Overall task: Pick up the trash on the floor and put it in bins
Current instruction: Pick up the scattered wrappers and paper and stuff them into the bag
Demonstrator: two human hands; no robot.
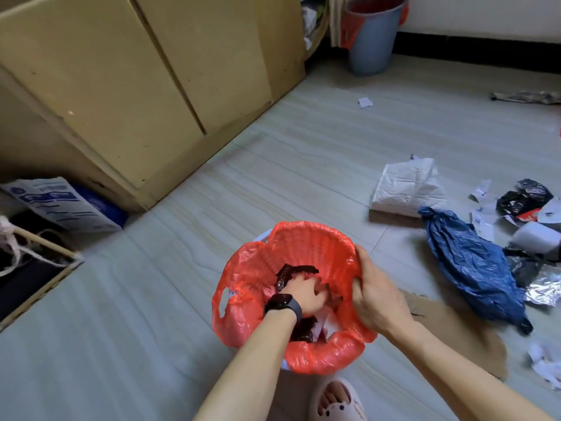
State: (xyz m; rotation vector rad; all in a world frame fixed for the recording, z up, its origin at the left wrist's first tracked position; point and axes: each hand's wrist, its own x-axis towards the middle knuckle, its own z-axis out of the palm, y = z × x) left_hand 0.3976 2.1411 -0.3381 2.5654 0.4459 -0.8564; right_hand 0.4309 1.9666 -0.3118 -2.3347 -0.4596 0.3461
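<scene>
A small bin lined with a red plastic bag (303, 241) stands on the floor in front of me. My left hand (306, 294), with a dark watch on the wrist, is down inside it, pressing on dark and white trash (299, 271). My right hand (376, 294) grips the bag-covered rim on the right side. Loose trash lies on the floor to the right: a white paper bag (406, 186), a blue plastic bag (467, 262), black wrappers (522, 199), foil (543, 287) and paper scraps (546, 366).
A tan cabinet (136, 86) runs along the left. A blue bin with a red liner (373, 34) stands at the back by the wall. An open box (33, 268) sits at the left. Brown cardboard (461, 332) lies right of the bin. My slippered foot (337, 402) is below.
</scene>
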